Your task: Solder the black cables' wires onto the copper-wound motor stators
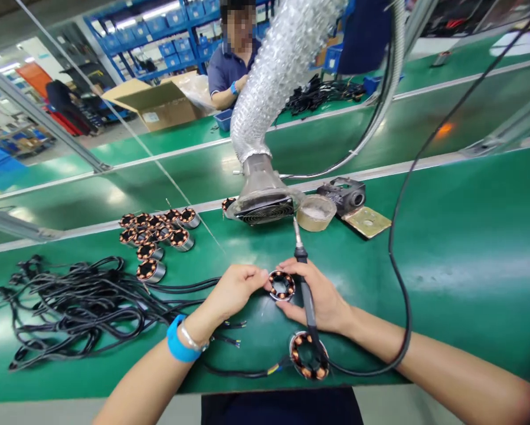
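Observation:
My left hand (235, 290) pinches the left edge of a motor stator (272, 291), a metal ring with copper windings. My right hand (329, 298) is closed around its right side, thumb below and fingers above. Across the right hand lies the handle of a soldering iron (308, 295), its tip pointing away beneath the fume hood; whether the fingers grip it too I cannot tell. Just below, near the table's front edge, rests a second stator (294, 363), with a black cable (242, 372) with coloured wires running to it from the left.
Several stators (149, 270) stand at the left, behind a heap of black cables (92, 307). A fume hood (265, 203) hangs over the bench (468, 254). Beside it are a tape roll (314, 213) and a soldering iron stand (347, 198). A co-worker (229, 65) is across the line.

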The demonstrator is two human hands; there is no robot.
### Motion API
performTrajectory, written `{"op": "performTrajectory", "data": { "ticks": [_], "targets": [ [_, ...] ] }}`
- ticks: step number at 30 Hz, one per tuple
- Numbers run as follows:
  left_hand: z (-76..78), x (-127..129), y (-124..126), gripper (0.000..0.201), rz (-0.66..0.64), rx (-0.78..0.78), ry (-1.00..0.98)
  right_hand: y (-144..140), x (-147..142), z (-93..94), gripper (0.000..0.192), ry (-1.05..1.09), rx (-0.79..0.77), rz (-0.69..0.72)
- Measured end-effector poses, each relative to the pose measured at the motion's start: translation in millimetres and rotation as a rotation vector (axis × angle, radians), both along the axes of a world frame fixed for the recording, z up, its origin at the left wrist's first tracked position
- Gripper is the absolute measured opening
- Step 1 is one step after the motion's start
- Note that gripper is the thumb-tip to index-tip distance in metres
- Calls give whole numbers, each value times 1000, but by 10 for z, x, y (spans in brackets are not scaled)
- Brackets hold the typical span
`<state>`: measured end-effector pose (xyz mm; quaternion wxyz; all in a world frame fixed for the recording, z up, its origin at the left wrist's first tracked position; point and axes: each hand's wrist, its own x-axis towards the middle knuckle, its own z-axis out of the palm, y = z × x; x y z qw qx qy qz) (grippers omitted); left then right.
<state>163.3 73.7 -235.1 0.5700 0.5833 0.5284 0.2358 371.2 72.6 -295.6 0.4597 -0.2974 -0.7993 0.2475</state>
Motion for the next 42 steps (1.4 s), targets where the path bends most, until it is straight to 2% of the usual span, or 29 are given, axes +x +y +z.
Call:
{"op": "performTrajectory", "data": {
  "ticks": [1, 3, 5, 7, 12, 14, 16, 19, 21, 24, 26, 29, 31, 33, 36, 37, 39, 42],
  "targets": [
    [8, 21, -15, 47, 12, -2, 8, 3, 0, -9, 59, -3, 1, -5],
    [30, 16, -89, 42, -20, 32, 152, 5, -1, -31, 59, -6, 1, -1],
    [58, -26, -206, 31, -85, 137, 355, -6, 1, -57, 58, -9, 4, -3],
    [79, -53, -325, 20, -126, 250, 460, -25, 11, -82, 56, -20, -1, -21],
    [61, 9, -421, 26, -81, 259, 338, -25, 41, -138, 56, -70, 36, -57],
    [76, -21, -408, 28, -122, 304, 340, -12, 46, -153, 56, -87, 60, -69],
    [144, -169, -426, 29, -196, 374, 447, -6, 51, -160, 56, -103, 53, -85],
    [326, -645, -540, 30, -247, 414, 655, -9, 54, -154, 53, -129, 35, -114],
    [447, -1056, -648, 29, -206, 376, 797, -11, 51, -142, 52, -139, 36, -121],
    [547, -1595, -795, 34, -44, 261, 1132, -10, 43, -122, 48, -142, 29, -115],
    [570, -1822, -876, 29, -12, 223, 1184, -9, 39, -113, 47, -146, 28, -118],
    [659, -1995, -1020, 23, 47, 297, 1151, -13, 38, -106, 47, -159, 23, -136],
    [799, -2058, -1160, 24, 150, 351, 1135, -15, 38, -106, 46, -168, 16, -142],
    [974, -2092, -1322, 23, 197, 344, 1101, -15, 37, -110, 44, -178, 3, -143],
    [1129, -2035, -1488, 18, 95, 243, 1118, -5, 33, -116, 45, -182, -9, -147],
    [1117, -1979, -1492, 17, 50, 211, 1143, -1, 30, -116, 45, -181, -6, -143],
    [980, -1814, -1402, 20, -17, 195, 1170, 4, 22, -112, 46, -164, 15, -130],
    [598, -1473, -1088, 29, -52, 297, 1086, -11, 7, -93, 52, -122, 56, -114]
  ]
}}
